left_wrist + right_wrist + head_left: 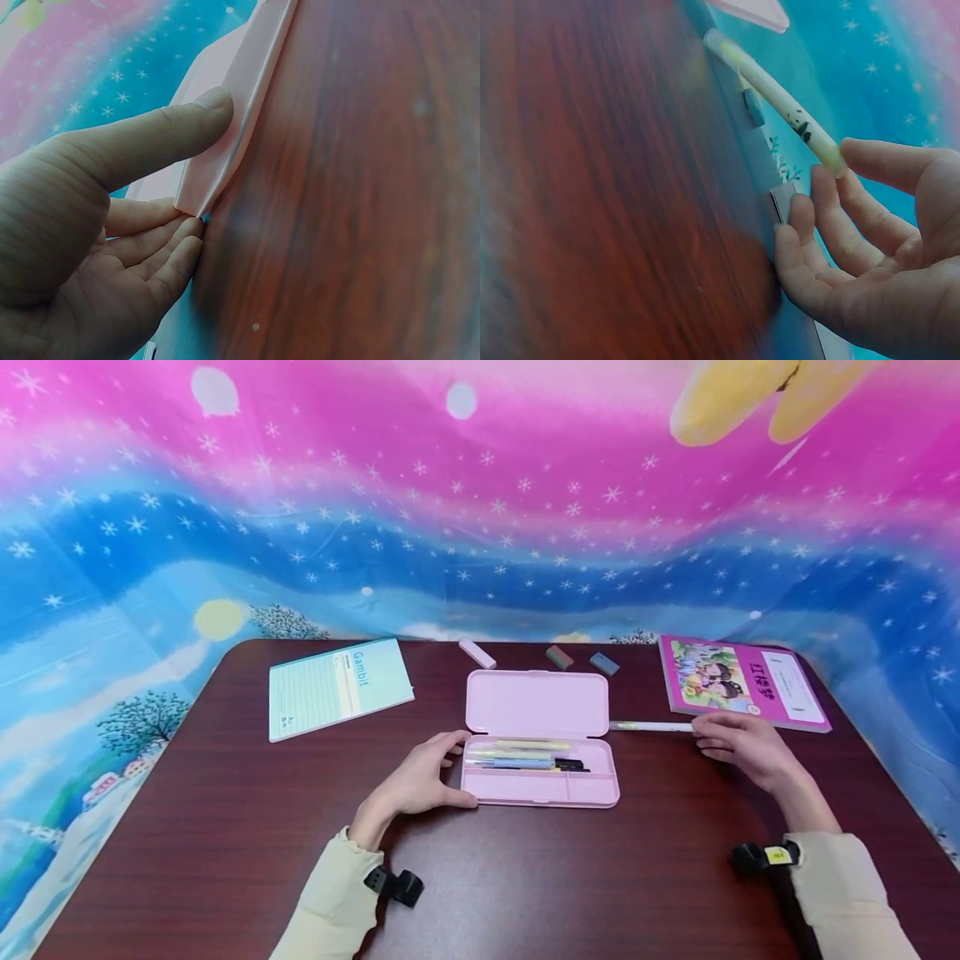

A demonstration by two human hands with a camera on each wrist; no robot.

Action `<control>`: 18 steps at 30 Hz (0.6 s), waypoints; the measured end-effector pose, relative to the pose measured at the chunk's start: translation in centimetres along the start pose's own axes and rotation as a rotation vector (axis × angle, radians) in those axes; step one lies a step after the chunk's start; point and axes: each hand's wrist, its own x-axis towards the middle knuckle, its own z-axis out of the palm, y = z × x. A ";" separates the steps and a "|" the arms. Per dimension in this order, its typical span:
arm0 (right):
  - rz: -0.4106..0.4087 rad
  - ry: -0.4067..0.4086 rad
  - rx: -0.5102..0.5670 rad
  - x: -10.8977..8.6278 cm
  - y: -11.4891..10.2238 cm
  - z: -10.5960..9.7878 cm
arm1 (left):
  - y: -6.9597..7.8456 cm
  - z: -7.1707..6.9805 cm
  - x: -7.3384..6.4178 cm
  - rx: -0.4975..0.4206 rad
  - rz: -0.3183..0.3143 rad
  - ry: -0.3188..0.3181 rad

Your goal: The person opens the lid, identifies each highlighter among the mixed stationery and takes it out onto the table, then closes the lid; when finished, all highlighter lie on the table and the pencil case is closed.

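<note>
A pink pencil case lies with its lid tipped back on the table. Several pens and pencils fill its rear compartment; the front compartments hold nothing. My left hand grips the case's left end, and in the left wrist view the thumb presses on its front wall with the fingers around the corner. My right hand pinches one end of a white pen between thumb and fingertips. Dark printed marks show on that pen in the right wrist view, and its other end points toward the case.
A light green notebook lies at the back left and a pink picture-covered book at the back right, close behind my right hand. Behind the lid are a pink eraser, a red-green one and a blue-grey one.
</note>
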 end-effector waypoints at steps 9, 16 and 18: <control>0.035 0.021 -0.388 1.3 0.0 -0.7 | 0.1 0.0 0.1 0.001 0.009 0.001; -0.010 0.056 -0.611 1.6 0.1 -0.6 | 0.2 0.1 0.0 -0.004 0.016 0.006; -0.020 0.055 -0.649 1.6 0.1 -0.4 | 0.1 0.1 0.0 -0.001 0.019 0.009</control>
